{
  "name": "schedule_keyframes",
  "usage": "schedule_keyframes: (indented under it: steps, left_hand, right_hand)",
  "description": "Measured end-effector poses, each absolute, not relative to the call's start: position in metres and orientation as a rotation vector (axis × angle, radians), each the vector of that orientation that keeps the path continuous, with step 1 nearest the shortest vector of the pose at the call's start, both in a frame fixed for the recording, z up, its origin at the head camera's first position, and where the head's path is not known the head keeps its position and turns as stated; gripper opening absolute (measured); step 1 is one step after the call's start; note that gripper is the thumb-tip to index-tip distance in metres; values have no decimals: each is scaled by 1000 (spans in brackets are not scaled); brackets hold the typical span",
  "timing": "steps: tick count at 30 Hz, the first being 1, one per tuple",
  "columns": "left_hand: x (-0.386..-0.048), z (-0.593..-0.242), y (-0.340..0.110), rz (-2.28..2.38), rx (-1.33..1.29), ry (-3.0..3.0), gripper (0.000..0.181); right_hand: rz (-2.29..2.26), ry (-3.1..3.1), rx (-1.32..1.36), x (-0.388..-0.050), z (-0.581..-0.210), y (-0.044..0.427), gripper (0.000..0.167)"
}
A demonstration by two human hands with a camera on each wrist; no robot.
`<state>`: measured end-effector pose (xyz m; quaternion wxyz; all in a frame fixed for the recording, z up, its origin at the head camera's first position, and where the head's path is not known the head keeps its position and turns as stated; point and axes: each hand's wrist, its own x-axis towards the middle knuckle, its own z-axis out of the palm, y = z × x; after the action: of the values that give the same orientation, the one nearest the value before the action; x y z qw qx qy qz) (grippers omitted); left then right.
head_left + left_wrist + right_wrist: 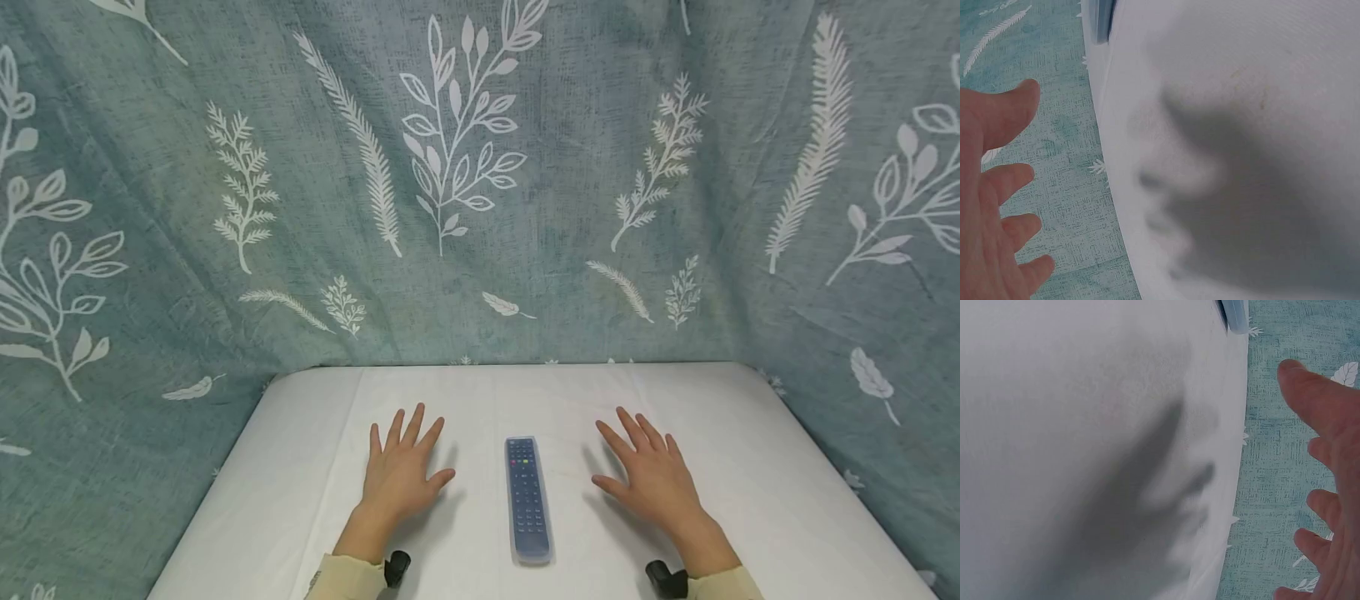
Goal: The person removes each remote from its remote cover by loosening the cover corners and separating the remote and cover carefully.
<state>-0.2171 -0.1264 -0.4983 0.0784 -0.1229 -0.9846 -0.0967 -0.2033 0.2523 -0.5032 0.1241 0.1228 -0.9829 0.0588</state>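
Note:
A blue-grey remote control [528,500] in a clear cover lies lengthwise on the white table, buttons up, between the two hands. To its left, my left hand [401,479] hovers above the table with fingers spread and nothing in it. My right hand [654,477] is held the same way on the other side, its fingers spread and apart from the remote. Both hands cast shadows on the table. In the left wrist view, one end of the remote [1102,22] shows at the top edge. The right wrist view also catches an end of the remote [1234,315].
The white-covered table [465,400] has rounded far corners. Behind it and at both sides hangs a green-blue cloth [555,250] with white leaf prints. A black wrist strap piece [397,568] sits at the left cuff, and another [666,579] at the right cuff.

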Motion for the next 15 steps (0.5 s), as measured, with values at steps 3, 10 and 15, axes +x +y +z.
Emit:
schedule_keyframes:
  steps: [3, 10, 15]
  left_hand:
    - [-217, -498, -127, -295, -365, -2949, 75]
    - [-216, -499, -127, -294, -355, -2968, 75]
    - [-215, -500, -127, -286, -344, -2977, 75]
  right_hand:
    - [175, -2867, 364, -203, -504, 252, 80]
    - [181, -2866, 369, -203, -504, 250, 80]
    - [187, -2872, 375, -202, -505, 249, 80]
